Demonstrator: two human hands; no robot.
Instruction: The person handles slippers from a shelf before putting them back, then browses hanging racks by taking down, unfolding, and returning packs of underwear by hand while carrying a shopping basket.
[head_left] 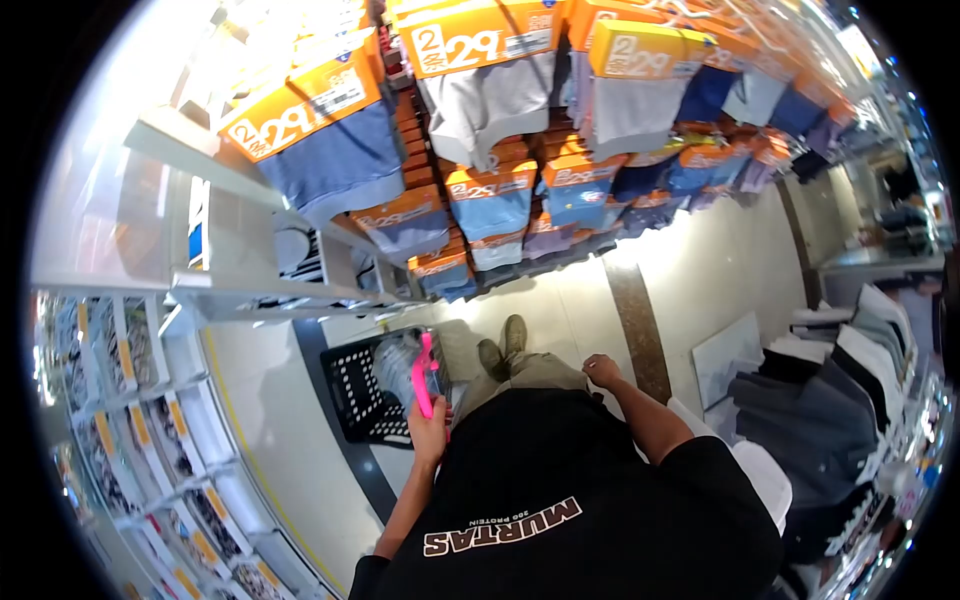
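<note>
Left hand wrapped around a pink handle; black basket (something transparent inside) just beyond it. A strip of floor separates the basket's outer edge from white shelving. Right hand curled (contents cannot be told), floor ahead, dark garments well rightward.

Up top, rows of blue, grey + lilac folded cloth garments hang w/ bright orange printed cards marked "2" & "29". Btm L: white compartmented shelving w/ orange labels. Cream tiled floor w/ dk brown strip. R side: grey, black + white hanging garments nr flat white panel.
</note>
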